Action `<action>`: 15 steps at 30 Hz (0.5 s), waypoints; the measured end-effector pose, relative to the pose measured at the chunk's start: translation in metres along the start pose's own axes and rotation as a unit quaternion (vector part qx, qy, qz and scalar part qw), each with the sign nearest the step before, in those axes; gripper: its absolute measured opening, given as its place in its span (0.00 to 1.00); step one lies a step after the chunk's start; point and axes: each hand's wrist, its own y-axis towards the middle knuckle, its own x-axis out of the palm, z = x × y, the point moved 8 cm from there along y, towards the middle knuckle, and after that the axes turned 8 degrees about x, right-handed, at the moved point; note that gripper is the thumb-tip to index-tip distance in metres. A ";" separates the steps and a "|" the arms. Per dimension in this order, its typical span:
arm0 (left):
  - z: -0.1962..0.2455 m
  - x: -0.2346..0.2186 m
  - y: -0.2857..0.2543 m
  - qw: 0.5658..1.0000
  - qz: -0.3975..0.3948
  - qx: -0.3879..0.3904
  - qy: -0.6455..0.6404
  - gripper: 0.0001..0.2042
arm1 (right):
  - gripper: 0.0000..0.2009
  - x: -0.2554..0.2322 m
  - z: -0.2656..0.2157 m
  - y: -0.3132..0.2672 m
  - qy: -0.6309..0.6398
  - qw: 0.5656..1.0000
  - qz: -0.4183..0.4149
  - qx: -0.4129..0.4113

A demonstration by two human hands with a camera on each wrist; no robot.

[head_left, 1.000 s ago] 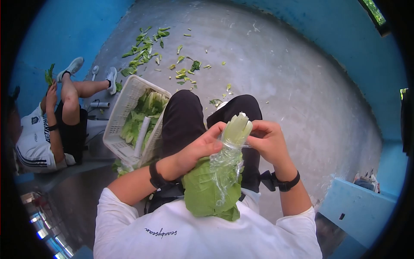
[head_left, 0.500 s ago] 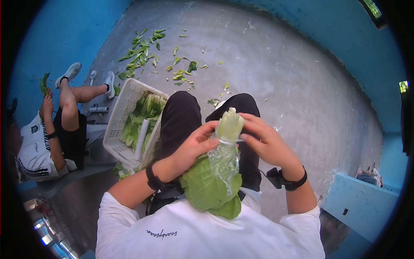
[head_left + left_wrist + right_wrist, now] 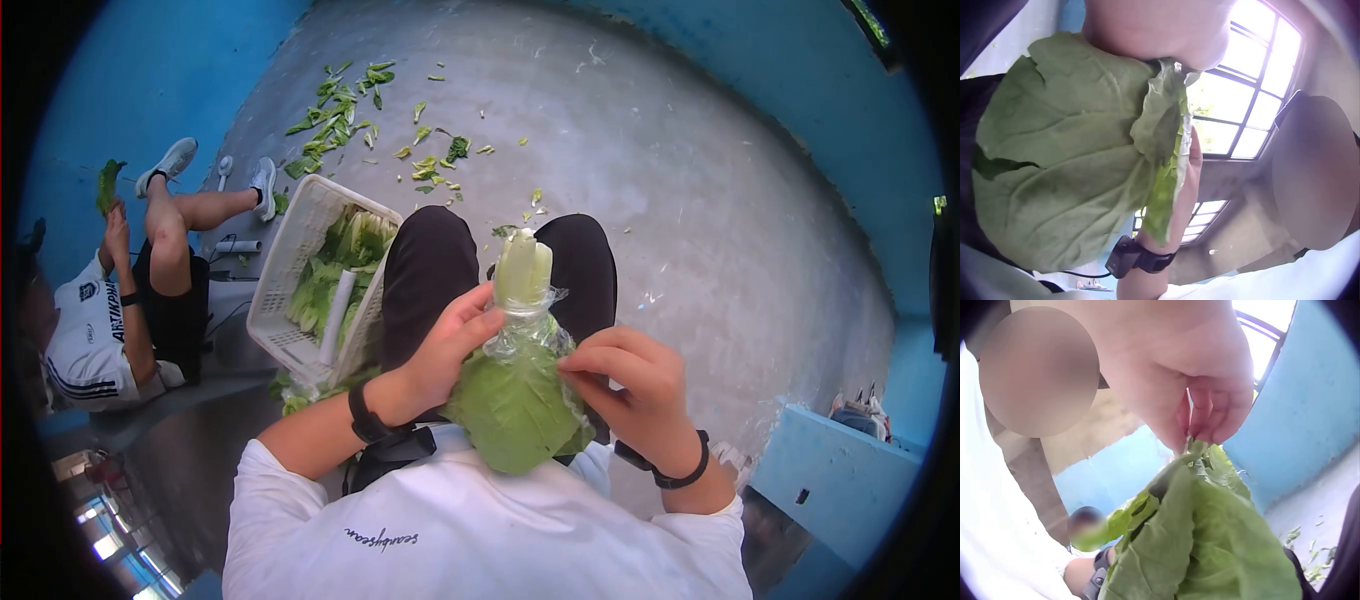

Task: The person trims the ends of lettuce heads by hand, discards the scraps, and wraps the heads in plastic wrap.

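A head of leafy greens (image 3: 515,405) stands stems up in front of the white shirt, its broad leaves hanging down. Clear plastic film (image 3: 522,328) is wound round its neck, just under the pale cut stems (image 3: 523,268). My left hand (image 3: 445,350) grips the head from the left at the neck, its far fingers hidden behind. On the other side, my right hand (image 3: 630,385) pinches the outer edge of the leaves with thumb and fingertips. In the right wrist view those fingertips (image 3: 1207,428) meet at the leaf edge, with a little film beside them.
Left of my knees a white plastic crate (image 3: 265,310) holds more greens and a white roll (image 3: 337,315). Loose leaf scraps (image 3: 335,115) lie on the grey floor. Another person (image 3: 110,320) sits at the far left, holding a leaf. A light-blue ledge (image 3: 835,480) juts out at right.
My right hand has moved from beside the stems down to the leaf edge. The head has turned, its stems now pointing straighter away from me. The left hand still grips the neck.
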 end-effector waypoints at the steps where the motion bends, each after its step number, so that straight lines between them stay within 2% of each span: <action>1: 0.002 0.003 -0.002 1.000 -0.004 -0.009 -0.002 0.32 | 0.10 -0.004 -0.001 0.000 -0.003 1.000 0.002 -0.001; 6: 0.003 0.014 -0.008 0.999 -0.039 -0.015 -0.023 0.35 | 0.11 -0.011 0.009 0.005 0.026 0.999 0.017 0.027; 10: 0.003 0.019 -0.015 0.996 -0.042 -0.039 -0.062 0.36 | 0.11 -0.005 0.019 0.004 0.041 0.999 -0.001 0.013; 12: 0.000 0.022 -0.017 0.993 -0.050 -0.058 -0.092 0.36 | 0.11 -0.006 0.020 0.004 0.038 0.999 0.035 -0.002; 13: -0.003 0.027 -0.017 0.991 -0.075 -0.073 -0.087 0.36 | 0.11 -0.007 0.021 0.005 0.037 0.998 0.054 -0.009; 15: -0.011 0.035 -0.017 0.984 -0.127 -0.102 -0.078 0.36 | 0.10 0.003 0.029 0.011 0.075 0.997 0.023 0.012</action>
